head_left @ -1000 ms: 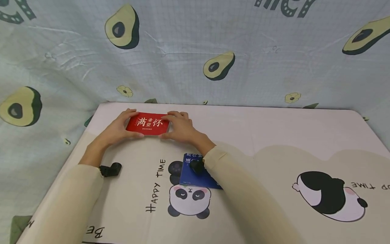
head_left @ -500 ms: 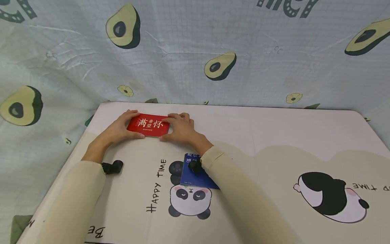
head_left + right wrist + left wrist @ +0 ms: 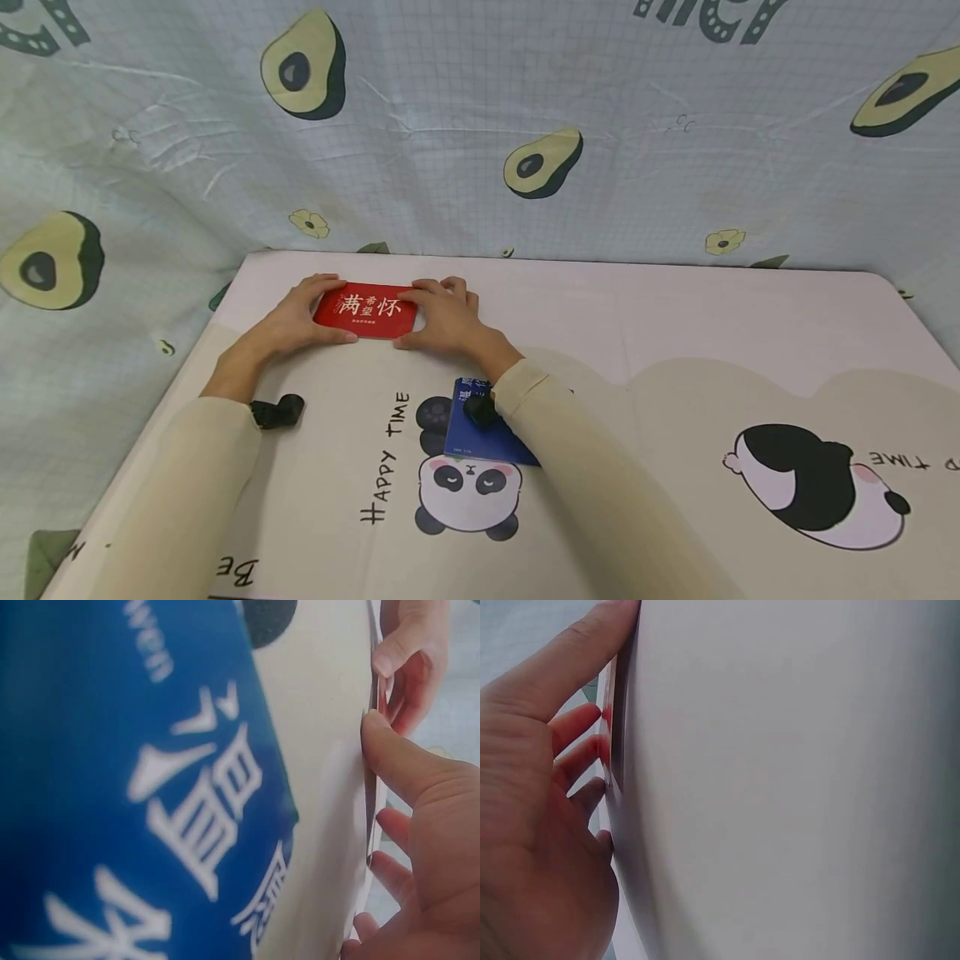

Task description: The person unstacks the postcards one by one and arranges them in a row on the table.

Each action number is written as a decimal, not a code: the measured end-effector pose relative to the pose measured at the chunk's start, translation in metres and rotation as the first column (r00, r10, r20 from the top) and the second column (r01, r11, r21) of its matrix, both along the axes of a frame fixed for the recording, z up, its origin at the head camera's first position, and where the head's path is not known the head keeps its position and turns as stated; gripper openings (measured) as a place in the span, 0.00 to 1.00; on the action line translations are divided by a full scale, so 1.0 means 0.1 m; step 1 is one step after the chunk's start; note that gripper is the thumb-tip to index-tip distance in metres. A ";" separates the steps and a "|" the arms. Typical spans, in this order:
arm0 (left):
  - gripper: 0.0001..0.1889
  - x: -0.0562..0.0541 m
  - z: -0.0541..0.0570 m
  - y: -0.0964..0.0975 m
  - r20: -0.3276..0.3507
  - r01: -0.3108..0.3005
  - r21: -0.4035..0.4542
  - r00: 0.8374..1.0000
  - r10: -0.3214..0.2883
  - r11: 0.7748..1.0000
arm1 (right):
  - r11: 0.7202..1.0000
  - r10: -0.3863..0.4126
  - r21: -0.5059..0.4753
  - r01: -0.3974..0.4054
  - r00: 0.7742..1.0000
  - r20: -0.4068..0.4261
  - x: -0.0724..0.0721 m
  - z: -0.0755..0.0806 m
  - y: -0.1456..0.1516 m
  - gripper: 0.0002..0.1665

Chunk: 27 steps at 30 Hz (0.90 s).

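A thin red booklet (image 3: 366, 310) with white Chinese characters lies flat near the table's far left part. My left hand (image 3: 288, 323) grips its left end, thumb along the near edge and fingers at the far edge. On the opposite end, my right hand (image 3: 447, 321) holds it the same way, fingertips over the top corner. From the left wrist, the booklet shows only as a narrow edge beside the left hand (image 3: 547, 795). The right wrist view has the right hand (image 3: 442, 817) with its thumb on the booklet's near edge, the left thumb close by.
A blue book (image 3: 467, 437) with white characters lies under my right forearm, partly hidden by the sleeve and a black wrist camera (image 3: 480, 409). The table (image 3: 645, 317) has a panda-printed cover. An avocado-patterned curtain (image 3: 420, 100) hangs behind it.
The red booklet has shifted slightly toward me, with both hands keeping their hold on it. The blue book stays in place.
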State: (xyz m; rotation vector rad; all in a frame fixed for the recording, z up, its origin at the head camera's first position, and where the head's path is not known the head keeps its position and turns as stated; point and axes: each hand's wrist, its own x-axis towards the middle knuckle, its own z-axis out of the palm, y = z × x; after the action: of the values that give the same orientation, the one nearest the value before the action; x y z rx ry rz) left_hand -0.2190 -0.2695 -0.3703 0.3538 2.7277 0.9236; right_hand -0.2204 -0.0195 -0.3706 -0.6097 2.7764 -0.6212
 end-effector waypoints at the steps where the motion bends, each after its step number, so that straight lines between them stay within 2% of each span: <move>1: 0.49 0.00 0.00 0.00 -0.002 0.000 -0.004 1.000 0.000 1.000 | 1.000 0.001 0.002 -0.001 1.000 0.001 0.00 0.00 0.00 0.43; 14: 0.48 0.00 0.00 0.00 0.002 0.006 -0.028 1.000 -0.006 1.000 | 1.000 0.011 0.020 -0.011 1.000 0.011 0.00 0.00 0.01 0.45; 21: 0.49 0.01 0.00 -0.01 0.000 0.005 -0.024 1.000 -0.005 1.000 | 1.000 0.018 -0.006 -0.018 1.000 0.015 -0.01 -0.01 0.05 0.49; 27: 0.48 0.02 0.00 -0.01 -0.002 0.001 -0.020 1.000 -0.001 1.000 | 1.000 0.019 -0.019 -0.018 1.000 0.016 -0.02 -0.01 0.06 0.49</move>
State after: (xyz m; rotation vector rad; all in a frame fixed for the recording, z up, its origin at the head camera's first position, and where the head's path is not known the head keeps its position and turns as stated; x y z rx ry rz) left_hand -0.2175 -0.2706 -0.3700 0.3526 2.7363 0.8957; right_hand -0.2219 -0.0133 -0.3720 -0.6307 2.7502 -0.6464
